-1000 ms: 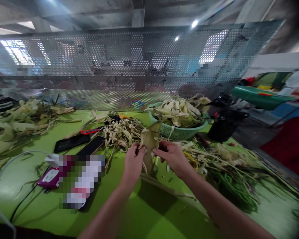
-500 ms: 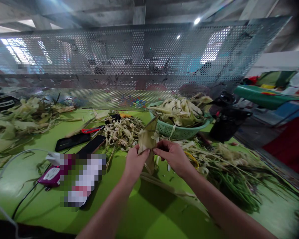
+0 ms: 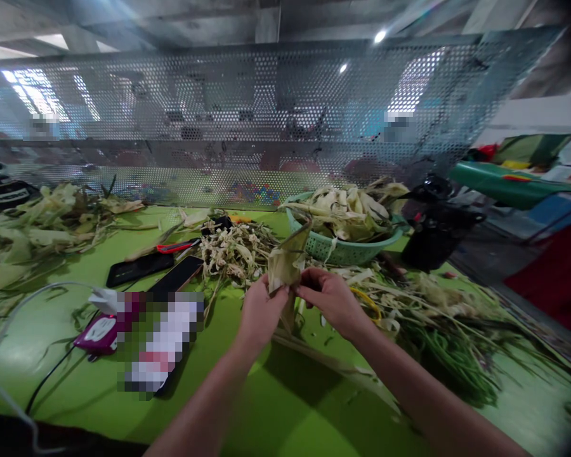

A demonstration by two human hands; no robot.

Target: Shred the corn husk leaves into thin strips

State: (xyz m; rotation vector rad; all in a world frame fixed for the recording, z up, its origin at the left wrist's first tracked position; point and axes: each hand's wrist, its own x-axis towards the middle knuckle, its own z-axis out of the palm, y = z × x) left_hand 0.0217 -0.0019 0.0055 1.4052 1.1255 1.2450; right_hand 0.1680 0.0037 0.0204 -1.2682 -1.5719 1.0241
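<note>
A pale, dried corn husk (image 3: 285, 265) stands upright between my hands, folded, with a pointed tip leaning up to the right. My left hand (image 3: 262, 312) grips its lower part, the thumb pressed on the front. From the other side, my right hand (image 3: 330, 301) pinches the husk's edge between thumb and fingers. The tail of the husk hangs below my fingers. Just behind lies a heap of small twisted husk pieces (image 3: 235, 251). A long husk strip (image 3: 333, 363) rests on the green table (image 3: 285, 419) beneath my wrists.
A green basket (image 3: 342, 251) full of husks stands behind my hands, beside a black container (image 3: 431, 238). Green strings (image 3: 457, 365) and husk scraps lie right. Leftward are a phone (image 3: 178, 276), red cutter (image 3: 177, 246), purple power strip (image 3: 99, 333) and husk pile (image 3: 42, 235). Perforated metal panel (image 3: 266, 114) behind.
The tip of the corn husk leans slightly farther right. Both hands keep their hold on it, almost in the same place. The whole view has shifted a little.
</note>
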